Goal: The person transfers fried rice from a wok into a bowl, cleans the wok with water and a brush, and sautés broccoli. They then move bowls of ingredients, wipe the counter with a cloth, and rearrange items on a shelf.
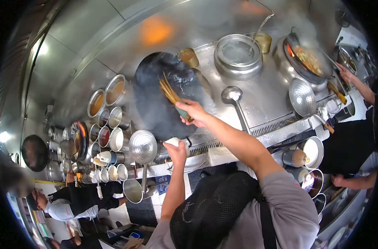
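Observation:
My right hand [193, 112] is closed around the bound grip of a bamboo wok brush [168, 92], whose bristles point up and left over the wok. The black wok [149, 110] sits tilted on the range, wet and shining on its far side, with steam rising from it. My left hand [178, 152] is closed on a white cloth [172, 142] at the wok's near edge, beside its dark handle [189, 142]. The cloth covers whatever is under those fingers. Near my left hand rests a perforated skimmer [143, 146].
Right of the wok lie a ladle [231, 95] and a steel pot of water [238, 56]. Several seasoning containers [116, 139] crowd the left. Another person's hand [347, 74] works at a flaming wok [307, 60] on the right; a person [69, 203] stands lower left.

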The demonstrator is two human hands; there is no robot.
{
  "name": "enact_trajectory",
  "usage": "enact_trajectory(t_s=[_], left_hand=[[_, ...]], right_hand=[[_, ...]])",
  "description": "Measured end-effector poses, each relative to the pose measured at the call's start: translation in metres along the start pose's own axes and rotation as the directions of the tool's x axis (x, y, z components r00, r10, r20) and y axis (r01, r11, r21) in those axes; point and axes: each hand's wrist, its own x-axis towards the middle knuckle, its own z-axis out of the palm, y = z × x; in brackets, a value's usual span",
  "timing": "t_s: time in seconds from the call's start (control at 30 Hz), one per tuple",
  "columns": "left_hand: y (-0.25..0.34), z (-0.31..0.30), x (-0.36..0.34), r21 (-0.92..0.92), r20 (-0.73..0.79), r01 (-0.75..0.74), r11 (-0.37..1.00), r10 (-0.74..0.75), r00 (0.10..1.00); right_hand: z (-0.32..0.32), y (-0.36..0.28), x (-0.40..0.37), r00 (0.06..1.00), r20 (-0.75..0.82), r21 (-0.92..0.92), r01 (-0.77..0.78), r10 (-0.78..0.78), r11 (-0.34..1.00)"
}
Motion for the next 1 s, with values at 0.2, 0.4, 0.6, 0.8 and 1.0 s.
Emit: enact_trajectory(t_s=[0.2,0.4,0.6,0.8,1.0], left_hand=[[-0.032,-0.001,-0.009,0.269,0.106,-0.354,0.896,0.338,0.935],[-0.023,-0.002,0.002,0.293,0.181,-0.494,0.819,0.460,0.869],[-0.042,-0.010,0.025,-0.030,0.159,-0.181,0.983,0.183,0.970],[-0.066,-0.012,0.046,-0.101,0.072,-0.056,0.993,0.063,0.995],[-0.093,-0.022,0.078,-0.495,0.330,0.542,0.679,-0.430,0.840]], right_hand=[[-0.044,-0.029,-0.046,0.991,0.134,0.175,-0.012,-0.012,0.984],[-0.042,-0.026,-0.072,0.994,0.106,0.156,-0.022,0.005,0.988],[-0.094,0.097,-0.058,0.975,0.174,-0.985,0.172,-0.137,-0.027],[-0.131,-0.041,0.019,0.838,-0.032,-0.951,-0.193,-0.545,-0.241],[-0.033,-0.084,-0.070,0.517,0.050,-0.996,0.086,-0.854,-0.006]])
